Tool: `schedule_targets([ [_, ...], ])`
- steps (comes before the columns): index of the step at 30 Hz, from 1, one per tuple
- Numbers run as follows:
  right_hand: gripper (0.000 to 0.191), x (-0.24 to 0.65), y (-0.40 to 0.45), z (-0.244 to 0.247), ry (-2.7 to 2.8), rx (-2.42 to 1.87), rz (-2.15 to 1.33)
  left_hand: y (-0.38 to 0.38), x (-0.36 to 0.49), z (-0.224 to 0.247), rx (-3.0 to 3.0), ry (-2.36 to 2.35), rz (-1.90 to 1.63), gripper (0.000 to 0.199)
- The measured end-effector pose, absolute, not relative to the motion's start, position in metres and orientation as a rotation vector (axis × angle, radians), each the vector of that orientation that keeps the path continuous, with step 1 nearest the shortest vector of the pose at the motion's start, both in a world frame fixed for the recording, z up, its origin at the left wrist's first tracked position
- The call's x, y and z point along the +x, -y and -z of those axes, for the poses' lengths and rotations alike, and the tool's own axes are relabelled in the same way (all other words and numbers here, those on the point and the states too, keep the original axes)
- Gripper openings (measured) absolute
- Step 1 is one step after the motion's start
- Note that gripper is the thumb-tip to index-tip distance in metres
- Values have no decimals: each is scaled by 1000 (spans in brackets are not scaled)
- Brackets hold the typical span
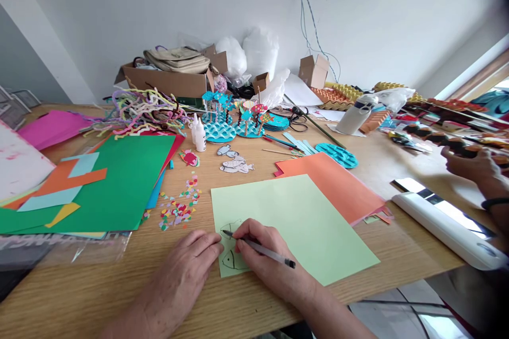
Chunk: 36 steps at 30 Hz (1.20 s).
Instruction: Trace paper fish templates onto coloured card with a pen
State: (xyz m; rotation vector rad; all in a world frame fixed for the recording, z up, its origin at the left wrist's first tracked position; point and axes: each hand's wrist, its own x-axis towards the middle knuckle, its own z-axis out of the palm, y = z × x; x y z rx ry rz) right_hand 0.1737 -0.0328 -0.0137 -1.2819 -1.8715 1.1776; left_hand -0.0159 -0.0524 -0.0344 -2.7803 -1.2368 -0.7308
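Beneath a pale wall (159,5), the wood-grained worktop (238,310) carries a light green sheet (296,220) near its front edge, fish outlines (233,259) on the sheet's left side. Clean lines probably call for light, even strokes with the paper braced against sliding. The right hand (272,262) pinches a pen (264,249) in a narrow grip, tip at the upper outline; the left hand (189,259) lies flat, fingers close together, holding nothing, fingertips at the sheet's left edge.
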Motion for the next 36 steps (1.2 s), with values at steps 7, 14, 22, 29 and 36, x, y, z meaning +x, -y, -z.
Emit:
schedule_targets([
  [7,10,172,33,12,1878,-1278,-1199,53,-14,33,-2763,1226,727,33],
  [14,9,173,32,12,1880,-1273,-1186,53,-14,33,-2785,1245,747,34],
  [22,9,173,32,11,1877,-1269,-1189,54,-14,32,-2790,1254,758,35],
  [29,9,173,32,13,1897,-1260,-1178,53,-13,29,-2775,1211,715,32],
  [36,10,174,32,13,1887,-1269,-1178,53,-14,30,-2777,1228,721,35],
])
